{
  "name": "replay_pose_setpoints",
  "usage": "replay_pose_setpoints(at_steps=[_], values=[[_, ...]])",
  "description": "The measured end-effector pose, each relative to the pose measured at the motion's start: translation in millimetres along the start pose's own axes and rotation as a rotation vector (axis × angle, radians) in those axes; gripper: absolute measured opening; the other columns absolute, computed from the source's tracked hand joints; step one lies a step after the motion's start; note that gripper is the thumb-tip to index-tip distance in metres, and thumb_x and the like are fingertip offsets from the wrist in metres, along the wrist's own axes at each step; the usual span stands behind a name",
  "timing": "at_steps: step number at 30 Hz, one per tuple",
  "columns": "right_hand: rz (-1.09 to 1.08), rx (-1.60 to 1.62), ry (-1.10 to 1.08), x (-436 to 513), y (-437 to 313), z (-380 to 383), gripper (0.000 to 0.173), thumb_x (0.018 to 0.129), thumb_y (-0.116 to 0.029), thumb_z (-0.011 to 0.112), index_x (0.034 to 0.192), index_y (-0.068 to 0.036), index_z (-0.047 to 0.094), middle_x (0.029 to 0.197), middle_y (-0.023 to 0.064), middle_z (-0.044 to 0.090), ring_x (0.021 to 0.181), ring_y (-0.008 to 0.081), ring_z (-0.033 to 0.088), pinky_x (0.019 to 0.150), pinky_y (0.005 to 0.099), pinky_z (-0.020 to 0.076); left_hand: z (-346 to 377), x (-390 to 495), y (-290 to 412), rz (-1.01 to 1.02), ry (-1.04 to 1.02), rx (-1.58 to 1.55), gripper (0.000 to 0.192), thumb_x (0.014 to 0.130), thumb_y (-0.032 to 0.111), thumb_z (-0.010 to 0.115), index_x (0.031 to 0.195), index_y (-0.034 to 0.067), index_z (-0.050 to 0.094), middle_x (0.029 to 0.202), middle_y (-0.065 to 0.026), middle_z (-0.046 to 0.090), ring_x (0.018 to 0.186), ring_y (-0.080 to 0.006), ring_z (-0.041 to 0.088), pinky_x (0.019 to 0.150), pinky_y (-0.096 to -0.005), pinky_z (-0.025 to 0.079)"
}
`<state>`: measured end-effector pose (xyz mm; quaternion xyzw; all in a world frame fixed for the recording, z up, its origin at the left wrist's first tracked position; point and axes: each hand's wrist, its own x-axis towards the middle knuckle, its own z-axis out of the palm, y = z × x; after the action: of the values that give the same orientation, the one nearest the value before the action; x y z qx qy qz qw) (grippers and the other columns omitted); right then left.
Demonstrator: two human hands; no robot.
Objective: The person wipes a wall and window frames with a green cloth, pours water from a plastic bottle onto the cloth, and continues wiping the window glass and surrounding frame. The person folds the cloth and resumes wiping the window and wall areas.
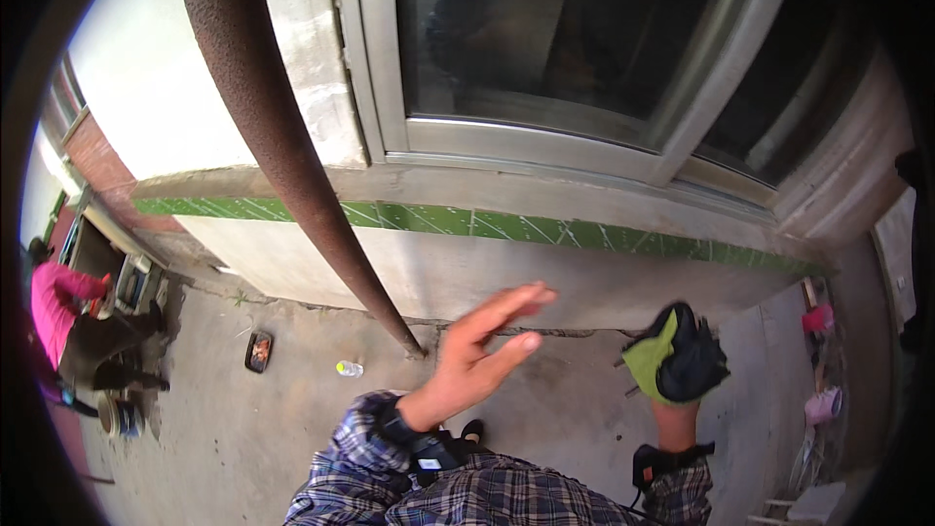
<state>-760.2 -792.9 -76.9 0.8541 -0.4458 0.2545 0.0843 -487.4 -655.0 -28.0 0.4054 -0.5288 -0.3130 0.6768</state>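
Observation:
My left hand [475, 354] is bare and raised in front of the wall, its thumb apart from the fingers and nothing in it. A black and lime-green fabric glove [650, 365] covers my right hand [687, 358]; only the bare wrist shows below it. Thin dark ends jut from the glove's left side, and the blurred fabric hides what the fingers do. Both forearms have plaid sleeves and black wrist straps. The lower wall [555, 270] with its green tile band [511, 226] stands before me, beneath a metal-framed sliding window [533, 36].
A rusty metal pole [292, 161] slants down to the concrete ground. A plastic bottle [349, 369] and a black tray [258, 351] lie left of it. Farther left, a person in pink [58, 299] bends near a bucket [117, 413]. Pink containers [822, 405] stand at right.

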Motion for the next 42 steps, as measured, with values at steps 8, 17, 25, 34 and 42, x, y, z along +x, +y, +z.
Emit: replay_pose_setpoints(at_steps=[8,17,25,34,42], values=[[-0.515,1.124,-0.352,124,-111,53,0.071,0.079,-0.019,0.065,0.141,-0.006,0.033,0.145,0.0161,0.031,0.135,0.0307,0.029,0.110,0.0375,0.0256,24,19,-86,-0.459,0.325,-0.734,0.055,0.098,0.046,0.035,0.140,0.010,0.033,0.137,-0.0062,0.044,0.122,-0.0184,0.045,0.102,-0.0361,0.037],[-0.266,1.459,-0.650,156,-86,59,0.055,0.094,-0.032,0.054,0.138,-0.003,0.038,0.133,0.0159,0.048,0.122,0.0216,0.046,0.102,0.0343,0.0355,43,-2,-106,-0.209,0.571,-0.941,0.057,0.083,0.027,0.060,0.133,0.008,0.041,0.121,-0.0079,0.056,0.108,-0.0224,0.055,0.095,-0.0388,0.044],[-0.295,1.593,-0.971,168,-37,71,0.031,0.096,-0.025,0.054,0.113,0.000,0.061,0.092,-0.0024,0.063,0.081,0.0033,0.052,0.076,0.0221,0.0447,86,-25,-135,-0.133,0.559,-0.939,0.062,0.068,0.001,0.059,0.128,-0.001,0.042,0.118,-0.0131,0.057,0.106,-0.0263,0.057,0.094,-0.0369,0.045],[-0.196,1.672,-0.756,191,-30,73,0.040,0.094,-0.030,0.056,0.119,0.000,0.056,0.102,0.0020,0.062,0.094,0.0085,0.053,0.086,0.0235,0.0425,86,-33,-152,-0.019,0.532,-1.170,0.043,0.079,0.031,0.058,0.116,0.008,0.056,0.110,-0.0154,0.062,0.105,-0.0288,0.058,0.094,-0.0457,0.044],[-0.179,1.688,-0.874,203,-52,44,0.041,0.095,-0.025,0.055,0.127,0.000,0.050,0.114,0.0045,0.058,0.101,0.0090,0.052,0.089,0.0241,0.0423,57,-3,-127,-0.136,0.487,-0.562,0.058,0.089,0.042,0.056,0.129,0.002,0.048,0.120,-0.0143,0.057,0.117,-0.0260,0.049,0.102,-0.0398,0.035]])
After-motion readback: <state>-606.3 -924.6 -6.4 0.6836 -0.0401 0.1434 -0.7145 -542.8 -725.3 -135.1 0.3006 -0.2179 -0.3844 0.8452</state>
